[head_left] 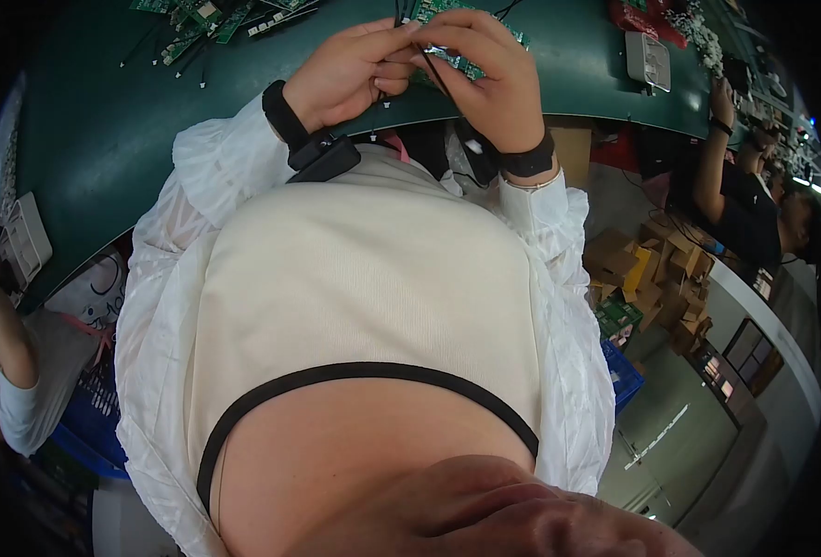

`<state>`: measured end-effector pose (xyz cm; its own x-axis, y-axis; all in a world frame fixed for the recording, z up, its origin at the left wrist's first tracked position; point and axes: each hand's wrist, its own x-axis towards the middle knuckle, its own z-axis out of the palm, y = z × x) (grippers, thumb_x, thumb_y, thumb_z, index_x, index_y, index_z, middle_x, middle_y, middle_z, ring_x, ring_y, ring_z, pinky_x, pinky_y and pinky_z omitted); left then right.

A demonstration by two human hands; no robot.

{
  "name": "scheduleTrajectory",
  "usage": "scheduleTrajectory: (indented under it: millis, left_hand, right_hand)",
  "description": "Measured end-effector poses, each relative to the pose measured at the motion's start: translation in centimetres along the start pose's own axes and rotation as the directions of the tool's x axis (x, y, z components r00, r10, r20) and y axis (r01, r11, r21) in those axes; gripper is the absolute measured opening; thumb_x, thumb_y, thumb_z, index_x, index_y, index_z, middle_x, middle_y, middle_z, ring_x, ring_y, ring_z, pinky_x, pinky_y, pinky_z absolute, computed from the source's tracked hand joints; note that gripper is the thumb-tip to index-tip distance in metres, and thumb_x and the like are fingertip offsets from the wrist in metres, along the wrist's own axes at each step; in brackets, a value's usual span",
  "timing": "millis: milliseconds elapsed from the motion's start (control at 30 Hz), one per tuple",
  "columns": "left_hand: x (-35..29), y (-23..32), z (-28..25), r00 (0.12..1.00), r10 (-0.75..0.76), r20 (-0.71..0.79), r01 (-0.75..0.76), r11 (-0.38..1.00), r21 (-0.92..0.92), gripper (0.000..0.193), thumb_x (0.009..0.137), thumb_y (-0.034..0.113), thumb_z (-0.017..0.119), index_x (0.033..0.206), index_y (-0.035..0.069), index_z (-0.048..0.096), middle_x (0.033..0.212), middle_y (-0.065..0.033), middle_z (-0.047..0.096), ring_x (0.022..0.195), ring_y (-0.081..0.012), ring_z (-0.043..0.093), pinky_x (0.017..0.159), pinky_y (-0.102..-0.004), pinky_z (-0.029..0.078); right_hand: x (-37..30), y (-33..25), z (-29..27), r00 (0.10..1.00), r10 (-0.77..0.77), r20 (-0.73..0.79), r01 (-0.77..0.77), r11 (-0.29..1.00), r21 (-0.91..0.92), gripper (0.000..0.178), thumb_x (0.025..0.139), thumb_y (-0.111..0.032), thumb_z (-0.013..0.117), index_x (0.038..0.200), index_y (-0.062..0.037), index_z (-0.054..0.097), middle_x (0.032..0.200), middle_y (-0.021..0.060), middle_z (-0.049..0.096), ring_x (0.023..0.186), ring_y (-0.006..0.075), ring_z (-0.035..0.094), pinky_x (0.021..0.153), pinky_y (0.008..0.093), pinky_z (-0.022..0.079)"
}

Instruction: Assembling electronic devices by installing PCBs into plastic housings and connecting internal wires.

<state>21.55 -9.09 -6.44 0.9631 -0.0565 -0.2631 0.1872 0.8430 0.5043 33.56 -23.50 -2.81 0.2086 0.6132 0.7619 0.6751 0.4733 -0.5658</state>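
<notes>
At the far side of the bench, my left hand (362, 72) and my right hand (490, 74) meet with their fingertips together. A thin black cable (442, 82) runs out from between the pinched fingers of my right hand. My left fingers are curled in against the same spot, closed on black wires; their exact hold is partly hidden by the fingers. Small white connectors (387, 105) hang on wire ends below my left hand. Behind and beneath my right hand lies a green circuit board (466, 67), partly covered by the hands.
A pile of green circuit boards (204, 20) with black leads lies left on the green bench (104, 139). White plastic housings (648, 61) (28, 239) sit at both sides. A red bag (650, 22) is far right. People work at either side; cardboard boxes (661, 269) stand right.
</notes>
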Motion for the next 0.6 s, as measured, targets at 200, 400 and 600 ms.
scheduleTrajectory:
  millis: [200, 400, 600]
  left_hand:
    - [0.2, 0.1, -0.5, 0.997, -0.014, 0.074, 0.008, 0.997, 0.083, 0.024, 0.112, 0.027, 0.049, 0.113, 0.004, 0.058, 0.081, 0.0056, 0.039, 0.065, -0.0051, 0.031, 0.059, -0.0204, 0.032]
    - [0.3, 0.1, -0.7, 0.995, -0.04, 0.093, 0.04, 0.999, 0.002, 0.025, 0.111, 0.025, 0.049, 0.113, 0.003, 0.06, 0.079, 0.0061, 0.04, 0.067, -0.0035, 0.033, 0.061, -0.0204, 0.033]
    - [0.4, -0.1, -1.4, 0.984, -0.075, 0.162, 0.07, 0.997, 0.037, 0.025, 0.111, 0.024, 0.048, 0.115, 0.003, 0.062, 0.083, 0.0048, 0.043, 0.069, -0.005, 0.036, 0.065, -0.0211, 0.037]
  right_hand:
    - [-1.2, -2.2, -2.1, 0.954, 0.299, 0.031, -0.246, 0.836, -0.491, 0.019, 0.084, 0.004, 0.077, 0.103, -0.0006, 0.076, 0.105, 0.0075, 0.076, 0.088, 0.0175, 0.072, 0.078, 0.028, 0.056]
    - [-5.1, -1.3, -5.8, 0.744, 0.606, -0.281, -0.666, 0.639, -0.386, 0.013, 0.087, 0.002, 0.076, 0.099, -0.0014, 0.075, 0.098, 0.0082, 0.076, 0.083, 0.0156, 0.071, 0.078, 0.0265, 0.056]
    - [-4.8, -0.3, -5.0, 0.748, 0.638, -0.183, -0.637, 0.612, -0.468, 0.01, 0.089, 0.0, 0.076, 0.099, -0.0006, 0.073, 0.096, 0.0094, 0.076, 0.085, 0.0165, 0.072, 0.078, 0.0267, 0.056]
